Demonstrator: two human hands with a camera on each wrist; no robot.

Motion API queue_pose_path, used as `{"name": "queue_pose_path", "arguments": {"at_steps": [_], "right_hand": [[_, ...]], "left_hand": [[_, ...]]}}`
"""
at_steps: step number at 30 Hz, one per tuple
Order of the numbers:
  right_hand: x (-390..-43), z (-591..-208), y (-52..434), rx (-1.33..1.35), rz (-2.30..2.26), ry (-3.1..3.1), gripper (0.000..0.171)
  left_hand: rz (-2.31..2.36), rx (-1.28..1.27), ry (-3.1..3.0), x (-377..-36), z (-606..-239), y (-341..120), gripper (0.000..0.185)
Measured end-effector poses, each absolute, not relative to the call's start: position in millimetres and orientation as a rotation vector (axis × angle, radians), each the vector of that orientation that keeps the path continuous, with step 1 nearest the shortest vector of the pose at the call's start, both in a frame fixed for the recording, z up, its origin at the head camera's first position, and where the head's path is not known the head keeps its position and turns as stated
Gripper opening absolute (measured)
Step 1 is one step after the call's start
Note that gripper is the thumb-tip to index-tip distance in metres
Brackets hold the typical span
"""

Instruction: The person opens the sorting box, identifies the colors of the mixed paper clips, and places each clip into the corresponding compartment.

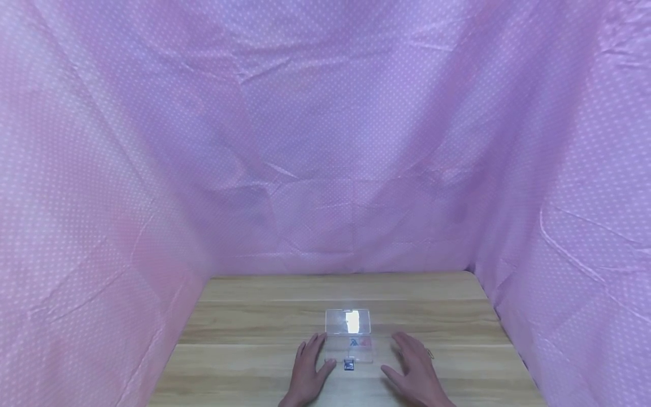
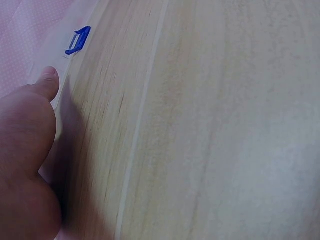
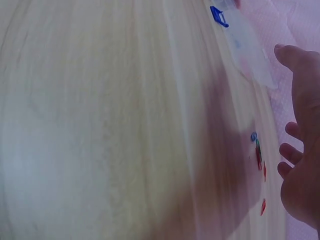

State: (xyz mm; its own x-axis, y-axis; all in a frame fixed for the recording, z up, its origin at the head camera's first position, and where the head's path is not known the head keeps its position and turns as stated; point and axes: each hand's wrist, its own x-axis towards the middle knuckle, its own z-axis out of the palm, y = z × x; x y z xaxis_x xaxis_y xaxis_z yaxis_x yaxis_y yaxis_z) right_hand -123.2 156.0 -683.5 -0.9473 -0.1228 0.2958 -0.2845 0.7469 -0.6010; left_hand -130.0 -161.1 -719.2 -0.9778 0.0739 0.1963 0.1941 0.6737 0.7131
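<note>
— Pink dotted cloth (image 1: 325, 141) is being hung round three sides of a wooden worktop (image 1: 244, 316), so that nothing beyond it is being shown. What is being kept in the middle?

— A clear plastic case (image 1: 348, 334) is being laid flat near the front edge, its lid apparently being left open toward the back wall; glare is being thrown off that far panel. Small red and blue pieces are being seen through the near half, though what they are cannot be told. A small blue clip (image 1: 348, 365) is being kept at the case's front edge, probably as its latch.

— And how are the hands being placed?

— The left hand (image 1: 307, 370) is being rested flat on the wood just left of the case, fingers being held straight and nothing being gripped; its thumb (image 2: 47, 82) is being pointed toward the clip. The right hand (image 1: 414, 370) is being spread likewise on the right, somewhat apart from the case, and is being left empty.

— Why so?

— It is being judged that the case is being framed from both sides, so that either hand is being kept within easy reach of it. In the right wrist view, small coloured bits (image 3: 259, 155) are being made out beside the fingers, too blurred to name.
</note>
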Motion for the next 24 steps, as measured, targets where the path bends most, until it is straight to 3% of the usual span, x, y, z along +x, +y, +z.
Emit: {"name": "queue_pose_path", "arguments": {"at_steps": [7, 24], "right_hand": [[-121.3, -690.7, 165.4, 0.218, 1.035, -2.741, 0.082], [-121.5, -708.2, 172.4, 0.084, 1.155, -2.745, 0.050]], "left_hand": [[-1.254, -0.153, -2.766, -131.4, -720.6, -160.9, 0.071], [-1.347, -0.128, -2.809, -130.7, -713.9, -162.2, 0.073]]}}
